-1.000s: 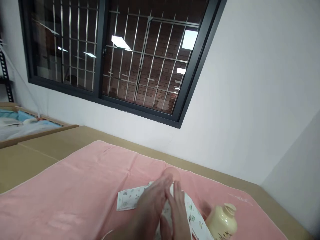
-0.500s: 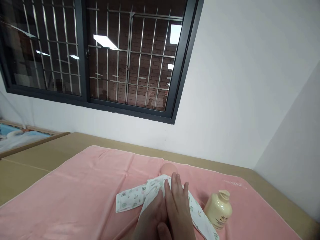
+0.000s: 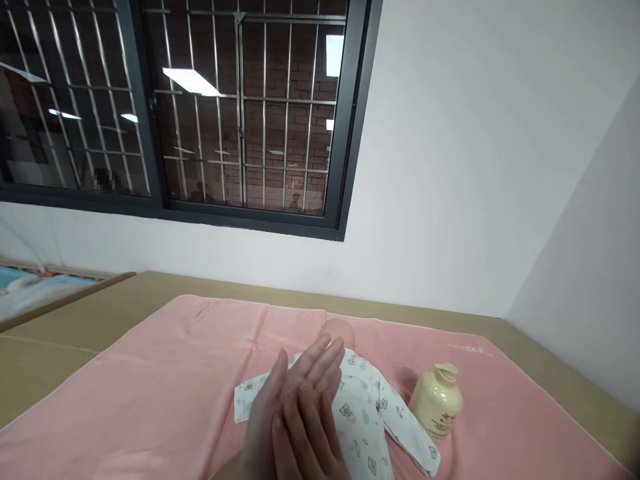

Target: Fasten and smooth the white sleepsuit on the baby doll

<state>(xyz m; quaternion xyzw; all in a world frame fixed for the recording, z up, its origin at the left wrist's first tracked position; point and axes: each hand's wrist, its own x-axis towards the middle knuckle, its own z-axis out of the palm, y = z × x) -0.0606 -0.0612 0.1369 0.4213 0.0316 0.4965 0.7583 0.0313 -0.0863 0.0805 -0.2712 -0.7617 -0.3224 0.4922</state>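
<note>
My two hands meet over a baby doll low in the middle of the view. My left hand (image 3: 300,380) has its fingers stretched out and pointing up-right, thumb apart. My right hand (image 3: 313,443) lies flat across its palm, fingers straight. Neither hand holds anything. The doll (image 3: 363,417) lies on its back in a white printed romper, with its bare head (image 3: 340,331) towards the wall. My hands cover its left side, and one sleeve sticks out to the left. A cream lotion bottle (image 3: 437,408) stands upright just right of the doll.
A pink towel (image 3: 165,387) covers a tan cardboard-coloured tabletop (image 3: 75,313). A white wall and a barred dark window (image 3: 240,113) stand behind. A wooden-framed cot with blue bedding (image 3: 30,287) sits at the far left.
The view has swung left and levelled. My hands slid against each other: the left one now reaches further up with fingers spread, and more of the doll's romper shows on the right.
</note>
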